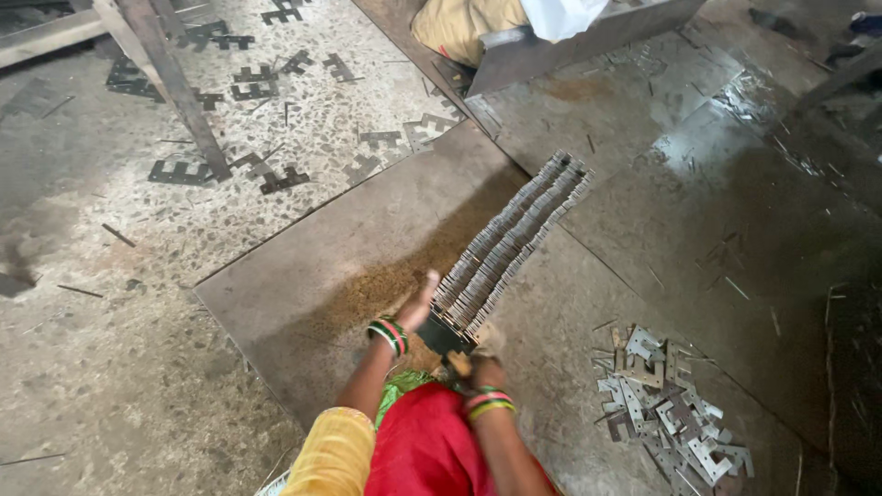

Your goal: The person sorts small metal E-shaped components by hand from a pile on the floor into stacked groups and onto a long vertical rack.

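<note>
Workshop floor, seen from above: speckled concrete floor [110, 303] on the left of the frame, a large flat steel plate [303, 294] running from lower centre toward the upper right, rust-brown dust across its middle. Dark cut-out metal scraps [184, 172] litter the upper left, next to a slanted metal bar [175, 87]. Angled steel sheet [588, 41] at top centre. Loose pile of small metal stampings [666, 413] at lower right.

Long row of stacked thin metal laminations [510, 243] lies diagonally on the plate, from centre frame up toward upper right.

Left hand [418, 308], fingers extended, flat against the near left side of the row, not gripping. Right hand [482, 354] at the near end of the row, partly hidden; grip cannot be told. Bangles [390, 334] on both wrists.
</note>
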